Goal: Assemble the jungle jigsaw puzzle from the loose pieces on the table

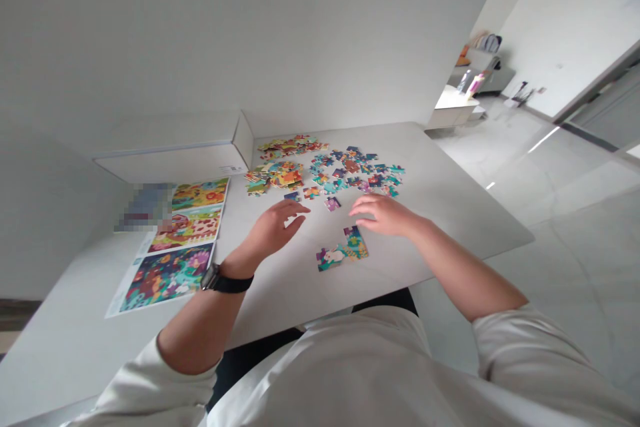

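Observation:
Joined jigsaw pieces [343, 253] with a white rabbit lie near the table's front edge. My left hand [280, 223] is held over the table with fingers apart, close to a dark blue piece [292, 196] and an orange piece [311, 193]. Nothing shows between its fingers. Between my hands lies a single purple piece [332, 204]. My right hand [383, 213] hovers just above the joined part, fingers stretched out and holding nothing visible. Beyond it spreads a heap of blue and teal pieces [353, 167]; its near edge is partly hidden by that hand.
Yellow and orange pieces [280, 175] are heaped at the back, with another pile [293, 145] behind them. A printed picture sheet [170, 270] lies on the left, before a long white box [175, 160]. The white table [450, 180] meets a wall behind.

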`<state>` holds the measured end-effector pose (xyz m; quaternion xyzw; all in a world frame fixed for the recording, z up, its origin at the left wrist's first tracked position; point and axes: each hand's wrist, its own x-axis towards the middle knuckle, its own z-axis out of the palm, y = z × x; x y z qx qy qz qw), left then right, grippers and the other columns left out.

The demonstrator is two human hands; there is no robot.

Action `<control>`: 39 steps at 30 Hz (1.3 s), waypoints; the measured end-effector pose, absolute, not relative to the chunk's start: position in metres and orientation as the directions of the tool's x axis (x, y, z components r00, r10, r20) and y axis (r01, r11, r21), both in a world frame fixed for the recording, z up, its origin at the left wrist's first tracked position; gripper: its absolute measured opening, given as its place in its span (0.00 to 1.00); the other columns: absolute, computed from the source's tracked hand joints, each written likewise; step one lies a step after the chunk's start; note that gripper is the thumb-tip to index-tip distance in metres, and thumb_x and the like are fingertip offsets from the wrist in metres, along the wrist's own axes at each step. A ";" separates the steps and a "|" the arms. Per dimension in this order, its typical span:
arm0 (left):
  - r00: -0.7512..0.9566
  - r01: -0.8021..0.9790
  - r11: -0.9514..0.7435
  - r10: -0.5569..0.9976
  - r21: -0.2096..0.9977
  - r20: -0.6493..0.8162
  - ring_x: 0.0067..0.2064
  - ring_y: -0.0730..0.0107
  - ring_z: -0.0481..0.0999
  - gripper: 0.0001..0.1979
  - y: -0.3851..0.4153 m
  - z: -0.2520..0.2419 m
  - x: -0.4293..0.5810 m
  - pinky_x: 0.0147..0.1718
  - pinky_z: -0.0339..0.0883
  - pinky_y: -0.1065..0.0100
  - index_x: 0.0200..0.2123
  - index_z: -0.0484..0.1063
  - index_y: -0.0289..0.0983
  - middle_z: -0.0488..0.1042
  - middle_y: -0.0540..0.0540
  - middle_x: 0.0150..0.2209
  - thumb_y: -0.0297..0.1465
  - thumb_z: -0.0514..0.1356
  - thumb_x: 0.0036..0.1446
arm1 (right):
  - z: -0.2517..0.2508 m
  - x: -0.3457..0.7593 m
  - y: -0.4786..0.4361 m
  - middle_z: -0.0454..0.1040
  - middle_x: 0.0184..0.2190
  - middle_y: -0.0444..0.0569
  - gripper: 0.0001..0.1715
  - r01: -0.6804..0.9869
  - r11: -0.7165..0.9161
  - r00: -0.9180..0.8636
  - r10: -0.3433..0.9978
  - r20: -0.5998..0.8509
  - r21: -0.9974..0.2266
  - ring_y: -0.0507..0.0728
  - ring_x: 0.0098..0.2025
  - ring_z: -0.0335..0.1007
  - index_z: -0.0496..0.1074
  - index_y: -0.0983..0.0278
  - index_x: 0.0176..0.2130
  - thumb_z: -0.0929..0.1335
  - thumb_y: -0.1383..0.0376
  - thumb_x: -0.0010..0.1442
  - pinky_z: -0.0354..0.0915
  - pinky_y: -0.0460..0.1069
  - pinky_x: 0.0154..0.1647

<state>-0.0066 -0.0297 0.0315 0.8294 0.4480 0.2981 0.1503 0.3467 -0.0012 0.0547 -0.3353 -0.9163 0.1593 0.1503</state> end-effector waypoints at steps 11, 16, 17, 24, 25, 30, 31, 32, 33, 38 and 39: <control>0.117 0.637 -0.316 0.941 0.703 0.317 0.34 0.68 0.78 0.17 -0.019 -0.011 -0.025 0.35 0.75 0.66 0.45 0.84 0.40 0.82 0.43 0.42 0.42 0.59 0.69 | 0.029 0.315 0.017 0.81 0.43 0.47 0.15 0.563 0.642 -0.778 0.624 -0.073 -0.521 0.56 0.41 0.77 0.85 0.58 0.47 0.82 0.64 0.59 0.67 0.48 0.43; 0.139 0.638 -0.301 0.950 0.709 0.279 0.34 0.68 0.77 0.16 -0.022 -0.005 -0.022 0.35 0.74 0.67 0.46 0.84 0.40 0.81 0.44 0.42 0.41 0.59 0.69 | 0.015 0.314 0.012 0.79 0.44 0.47 0.20 0.529 0.652 -0.809 0.581 -0.091 -0.544 0.56 0.42 0.77 0.85 0.57 0.50 0.82 0.67 0.58 0.68 0.48 0.44; 0.143 0.637 -0.301 0.951 0.709 0.275 0.34 0.69 0.77 0.16 -0.023 -0.005 -0.021 0.34 0.74 0.67 0.46 0.84 0.40 0.81 0.44 0.42 0.41 0.59 0.69 | 0.014 0.315 0.012 0.79 0.44 0.48 0.20 0.526 0.653 -0.811 0.578 -0.089 -0.545 0.57 0.42 0.77 0.85 0.57 0.51 0.82 0.67 0.58 0.68 0.48 0.45; 0.154 0.636 -0.308 0.949 0.708 0.274 0.35 0.68 0.77 0.15 -0.022 -0.009 -0.023 0.35 0.74 0.67 0.47 0.84 0.41 0.81 0.44 0.42 0.40 0.59 0.69 | 0.010 0.315 0.012 0.79 0.46 0.48 0.15 0.465 0.659 -0.847 0.525 -0.081 -0.592 0.57 0.45 0.78 0.88 0.53 0.50 0.79 0.66 0.63 0.69 0.50 0.50; 0.153 0.635 -0.306 0.950 0.709 0.274 0.35 0.68 0.77 0.15 -0.022 -0.009 -0.023 0.34 0.74 0.67 0.47 0.84 0.41 0.81 0.44 0.42 0.40 0.59 0.69 | 0.009 0.315 0.012 0.79 0.46 0.48 0.15 0.457 0.657 -0.850 0.521 -0.077 -0.600 0.56 0.44 0.78 0.88 0.52 0.50 0.79 0.65 0.64 0.70 0.50 0.50; 0.156 0.638 -0.313 0.947 0.704 0.279 0.34 0.68 0.78 0.15 -0.022 -0.011 -0.023 0.34 0.74 0.67 0.46 0.84 0.41 0.81 0.44 0.42 0.40 0.58 0.70 | 0.006 0.313 0.011 0.79 0.44 0.48 0.14 0.422 0.672 -0.863 0.504 -0.041 -0.608 0.56 0.44 0.78 0.89 0.52 0.48 0.78 0.67 0.64 0.70 0.50 0.50; 0.157 0.638 -0.314 0.947 0.703 0.281 0.34 0.68 0.78 0.15 -0.022 -0.011 -0.023 0.34 0.74 0.67 0.46 0.84 0.41 0.81 0.44 0.42 0.40 0.58 0.70 | 0.005 0.312 0.010 0.79 0.44 0.47 0.14 0.409 0.680 -0.868 0.495 -0.030 -0.609 0.56 0.44 0.78 0.89 0.52 0.48 0.78 0.68 0.64 0.70 0.50 0.50; 0.158 0.639 -0.314 0.947 0.702 0.280 0.35 0.68 0.78 0.15 -0.023 -0.011 -0.023 0.34 0.74 0.67 0.47 0.84 0.41 0.81 0.44 0.42 0.40 0.58 0.70 | 0.005 0.312 0.010 0.79 0.44 0.47 0.14 0.395 0.686 -0.874 0.485 -0.020 -0.611 0.56 0.44 0.78 0.89 0.52 0.47 0.78 0.69 0.64 0.70 0.50 0.51; 0.158 0.638 -0.313 0.948 0.703 0.278 0.35 0.68 0.78 0.15 -0.023 -0.011 -0.023 0.35 0.74 0.67 0.47 0.84 0.41 0.81 0.44 0.42 0.40 0.58 0.70 | 0.005 0.311 0.010 0.79 0.44 0.47 0.13 0.381 0.691 -0.879 0.477 -0.009 -0.615 0.55 0.44 0.78 0.89 0.52 0.46 0.78 0.69 0.65 0.70 0.50 0.51; 0.152 0.627 -0.308 0.949 0.715 0.275 0.37 0.68 0.79 0.15 -0.024 -0.011 -0.023 0.36 0.74 0.67 0.48 0.84 0.41 0.81 0.44 0.43 0.40 0.59 0.70 | 0.008 0.313 0.014 0.81 0.49 0.50 0.14 0.424 0.692 -0.797 0.591 0.122 -0.584 0.59 0.51 0.78 0.86 0.55 0.54 0.74 0.64 0.70 0.71 0.54 0.57; 0.152 0.626 -0.309 0.949 0.716 0.276 0.37 0.67 0.79 0.15 -0.024 -0.011 -0.023 0.36 0.74 0.67 0.48 0.84 0.41 0.81 0.44 0.43 0.40 0.59 0.70 | 0.008 0.314 0.016 0.81 0.50 0.51 0.15 0.467 0.686 -0.751 0.641 0.160 -0.558 0.60 0.53 0.77 0.84 0.55 0.56 0.73 0.64 0.71 0.70 0.55 0.59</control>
